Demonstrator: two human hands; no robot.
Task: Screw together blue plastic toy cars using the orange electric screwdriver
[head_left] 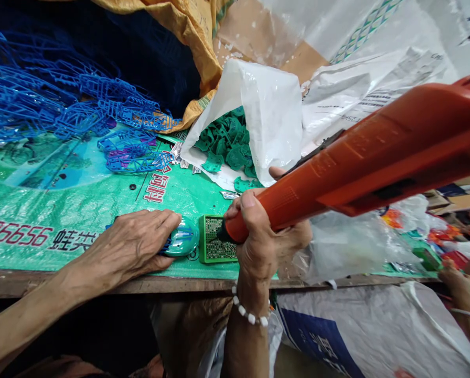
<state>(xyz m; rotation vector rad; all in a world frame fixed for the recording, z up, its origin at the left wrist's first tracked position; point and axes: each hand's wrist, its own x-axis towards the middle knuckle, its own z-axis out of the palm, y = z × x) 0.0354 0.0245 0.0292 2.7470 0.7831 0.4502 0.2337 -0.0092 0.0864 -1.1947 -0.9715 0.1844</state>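
Note:
My left hand is closed over a toy car body with a shiny teal-green shell and some blue at its side, resting on the green sheet. In my right hand is a red-orange power screwdriver, held at a slant with its dark tip low. That tip is over a small green tray of tiny metal screws, just right of the toy car. Whether the tip touches a screw I cannot tell. A white bead bracelet circles my right wrist.
Blue plastic frames spill from an orange sack at the left. Green plastic parts lie in a white bag behind the tray. The wooden table edge runs in front. At far right is another person's hand.

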